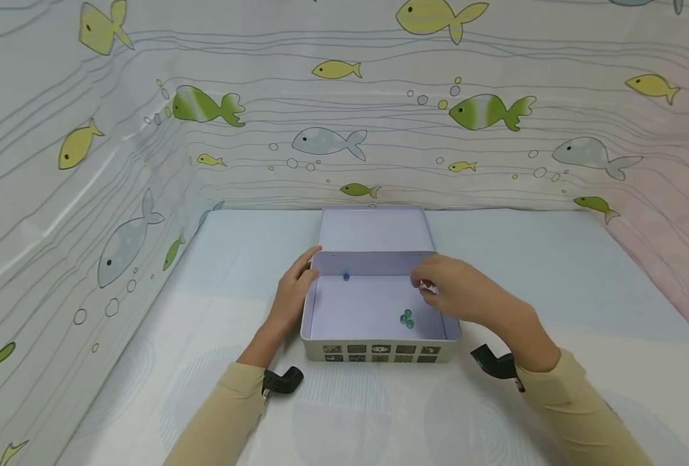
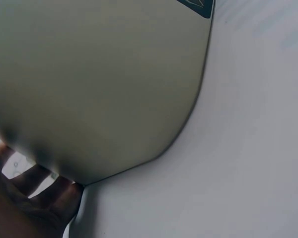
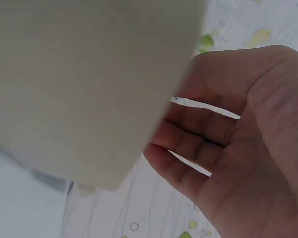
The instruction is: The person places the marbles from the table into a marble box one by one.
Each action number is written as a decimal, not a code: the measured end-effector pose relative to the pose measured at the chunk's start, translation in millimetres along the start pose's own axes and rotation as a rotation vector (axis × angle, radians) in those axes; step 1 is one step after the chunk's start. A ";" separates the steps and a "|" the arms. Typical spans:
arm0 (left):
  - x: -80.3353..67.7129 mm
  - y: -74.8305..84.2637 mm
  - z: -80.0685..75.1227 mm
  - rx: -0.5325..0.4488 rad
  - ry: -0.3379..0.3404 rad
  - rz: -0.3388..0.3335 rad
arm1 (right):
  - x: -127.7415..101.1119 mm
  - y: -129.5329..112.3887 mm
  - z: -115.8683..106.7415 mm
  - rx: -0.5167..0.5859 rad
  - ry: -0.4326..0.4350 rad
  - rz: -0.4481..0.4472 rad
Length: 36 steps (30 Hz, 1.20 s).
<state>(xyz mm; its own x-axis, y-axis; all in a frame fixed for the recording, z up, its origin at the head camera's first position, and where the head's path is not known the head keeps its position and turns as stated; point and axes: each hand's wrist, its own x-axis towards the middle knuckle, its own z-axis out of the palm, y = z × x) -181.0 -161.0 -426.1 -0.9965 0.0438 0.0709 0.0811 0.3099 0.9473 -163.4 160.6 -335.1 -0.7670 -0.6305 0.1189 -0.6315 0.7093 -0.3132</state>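
Note:
An open tin box [image 1: 321, 340] with a pale lilac inside stands in the middle of the table, its lid [image 1: 373, 228] laid back. My left hand [image 1: 312, 262] grips the box's left wall near the back corner; in the left wrist view the fingers [image 2: 44, 198] show beside the blurred wall [image 2: 104, 74]. My right hand [image 1: 423, 283] hovers over the box's right side and pinches a small pale marble [image 1: 427, 288] at its fingertips. The right wrist view shows its fingers [image 3: 188, 144] reaching past the box wall [image 3: 79, 74]. A blue marble [image 1: 346, 276] and green marbles [image 1: 406, 318] lie inside.
The table [image 1: 554, 278] has a pale cloth and is fenced on three sides by a curtain printed with fish [image 1: 490, 110]. Black wrist mounts [image 1: 283, 380] sit on both forearms.

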 end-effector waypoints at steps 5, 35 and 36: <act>-11.3 26.7 -2.3 -0.001 -0.022 -0.019 | 5.2 -5.8 13.2 -0.012 -0.010 -0.073; -13.9 32.4 -2.8 0.014 -0.024 -0.003 | 21.3 -18.9 60.0 -0.029 -0.092 -0.135; -13.9 32.2 -2.7 0.013 -0.025 -0.003 | 21.3 -18.6 60.3 -0.030 -0.093 -0.134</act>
<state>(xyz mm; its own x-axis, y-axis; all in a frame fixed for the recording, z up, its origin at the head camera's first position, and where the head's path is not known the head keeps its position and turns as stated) -164.5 -154.2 -395.7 -0.9960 0.0668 0.0599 0.0783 0.3226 0.9433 -161.2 115.0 -383.6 -0.6626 -0.7457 0.0699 -0.7318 0.6248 -0.2721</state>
